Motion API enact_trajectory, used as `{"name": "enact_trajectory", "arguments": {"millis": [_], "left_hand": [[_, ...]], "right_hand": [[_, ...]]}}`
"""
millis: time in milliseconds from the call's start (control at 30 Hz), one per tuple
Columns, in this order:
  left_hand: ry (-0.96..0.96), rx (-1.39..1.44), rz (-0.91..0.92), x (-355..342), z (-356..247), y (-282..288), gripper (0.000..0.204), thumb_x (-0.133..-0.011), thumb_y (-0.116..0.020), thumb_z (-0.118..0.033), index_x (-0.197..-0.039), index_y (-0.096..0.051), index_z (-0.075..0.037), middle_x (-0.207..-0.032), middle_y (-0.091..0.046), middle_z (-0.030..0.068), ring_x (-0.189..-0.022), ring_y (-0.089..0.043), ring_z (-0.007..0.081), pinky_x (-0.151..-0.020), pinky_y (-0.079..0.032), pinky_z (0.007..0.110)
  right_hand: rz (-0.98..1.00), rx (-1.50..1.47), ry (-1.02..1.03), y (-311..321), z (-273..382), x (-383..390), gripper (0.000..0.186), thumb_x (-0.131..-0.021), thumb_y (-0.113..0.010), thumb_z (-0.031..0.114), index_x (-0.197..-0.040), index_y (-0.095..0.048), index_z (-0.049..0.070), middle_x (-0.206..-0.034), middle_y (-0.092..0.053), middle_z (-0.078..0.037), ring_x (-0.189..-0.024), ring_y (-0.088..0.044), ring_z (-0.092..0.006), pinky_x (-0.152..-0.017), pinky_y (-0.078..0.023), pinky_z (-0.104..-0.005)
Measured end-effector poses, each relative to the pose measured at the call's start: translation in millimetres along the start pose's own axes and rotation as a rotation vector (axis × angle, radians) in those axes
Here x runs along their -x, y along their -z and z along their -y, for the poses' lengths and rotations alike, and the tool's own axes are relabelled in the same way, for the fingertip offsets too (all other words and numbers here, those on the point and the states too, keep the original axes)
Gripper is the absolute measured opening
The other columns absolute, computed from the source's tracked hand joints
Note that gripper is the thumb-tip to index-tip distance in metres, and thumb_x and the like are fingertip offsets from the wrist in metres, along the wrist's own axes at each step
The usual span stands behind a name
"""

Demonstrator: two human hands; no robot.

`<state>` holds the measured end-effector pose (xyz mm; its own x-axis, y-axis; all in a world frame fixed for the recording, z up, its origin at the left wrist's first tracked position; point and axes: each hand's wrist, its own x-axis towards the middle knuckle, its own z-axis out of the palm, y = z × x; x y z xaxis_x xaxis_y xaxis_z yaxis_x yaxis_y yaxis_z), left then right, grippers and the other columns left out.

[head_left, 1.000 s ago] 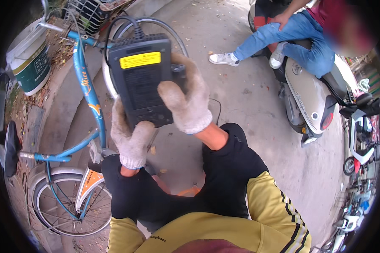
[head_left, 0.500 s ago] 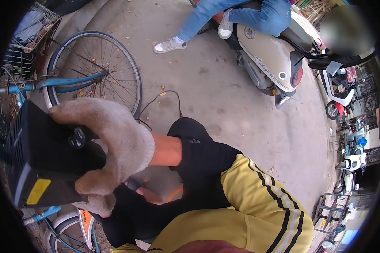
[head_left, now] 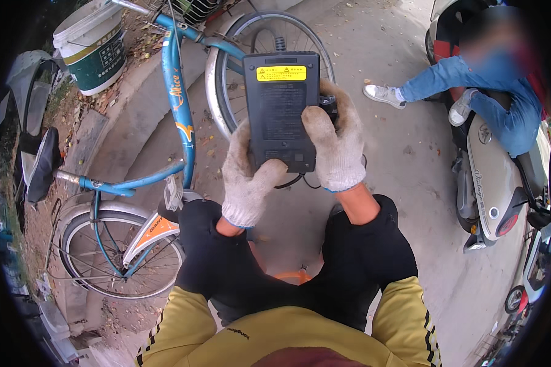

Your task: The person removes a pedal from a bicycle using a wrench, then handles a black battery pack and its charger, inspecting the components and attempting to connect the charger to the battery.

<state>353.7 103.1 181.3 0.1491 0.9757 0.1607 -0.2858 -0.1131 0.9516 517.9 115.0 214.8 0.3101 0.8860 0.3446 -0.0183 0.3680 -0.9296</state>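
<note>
A black battery charger (head_left: 280,125) stands upright in front of me, its flat labelled side toward me and a yellow warning sticker near its top. My left hand (head_left: 249,177), in a pale soiled work glove, is closed around its lower left edge, thumb on the face. My right hand (head_left: 341,144), gloved alike, grips the right edge with its thumb pressing the front. A small black plug (head_left: 329,105) sits by the right fingers, partly hidden. One thick cable (head_left: 280,44) leaves the charger's top; another cord (head_left: 291,181) loops below it.
A blue bicycle (head_left: 183,122) stands at left and behind the charger. At far left are a white-and-green bucket (head_left: 92,52) and a dark bicycle saddle (head_left: 43,162). On the right, a person in jeans (head_left: 434,82) sits on a beige scooter (head_left: 502,177).
My view has swung leftward. The charger, seen tilted at the left edge before, now appears near the middle with its labelled face toward me. Both gloved hands still hold it.
</note>
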Motion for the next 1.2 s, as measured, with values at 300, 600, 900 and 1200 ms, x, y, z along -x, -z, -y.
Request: {"name": "enact_trajectory", "arguments": {"millis": [300, 600, 900, 1200], "left_hand": [[-0.045, -0.128, 0.073, 2, 2, 15, 0.091, -0.085, -0.079, -0.017, -0.159, -0.034, 0.009, -0.156, -0.047, 0.0185, -0.146, -0.046, 0.0273, -0.122, -0.036, 0.041], [-0.052, -0.161, 0.059, -2, -1, 19, 0.089, -0.085, -0.077, -0.011, -0.159, -0.033, 0.009, -0.156, -0.047, 0.0199, -0.147, -0.045, 0.0275, -0.122, -0.035, 0.039], [-0.054, -0.129, 0.060, -4, -1, 25, 0.086, -0.088, -0.072, -0.012, -0.161, -0.032, 0.007, -0.158, -0.046, 0.0211, -0.147, -0.045, 0.0284, -0.121, -0.038, 0.040], [-0.035, -0.129, 0.051, -7, 3, 27, 0.081, -0.089, -0.069, -0.017, -0.159, -0.037, 0.006, -0.154, -0.051, 0.0202, -0.144, -0.049, 0.0270, -0.119, -0.039, 0.039]], "right_hand": [[0.046, 0.004, -0.037, 1, -10, 5, 0.074, -0.095, -0.074, 0.049, -0.142, -0.058, -0.006, -0.126, -0.065, -0.017, -0.116, -0.062, -0.0214, -0.101, -0.052, -0.0360], [0.043, -0.140, -0.119, -8, -25, 2, 0.061, -0.099, -0.070, 0.035, -0.141, -0.057, -0.007, -0.129, -0.063, -0.016, -0.117, -0.061, -0.0195, -0.102, -0.050, -0.0333], [0.046, -0.089, -0.108, -14, -24, 1, 0.060, -0.100, -0.069, 0.032, -0.142, -0.055, -0.009, -0.130, -0.062, -0.017, -0.117, -0.061, -0.0197, -0.102, -0.050, -0.0329], [0.013, -0.045, -0.130, -15, -25, 0, 0.064, -0.098, -0.073, 0.034, -0.142, -0.056, -0.009, -0.133, -0.062, -0.018, -0.118, -0.061, -0.0204, -0.102, -0.050, -0.0341]]}}
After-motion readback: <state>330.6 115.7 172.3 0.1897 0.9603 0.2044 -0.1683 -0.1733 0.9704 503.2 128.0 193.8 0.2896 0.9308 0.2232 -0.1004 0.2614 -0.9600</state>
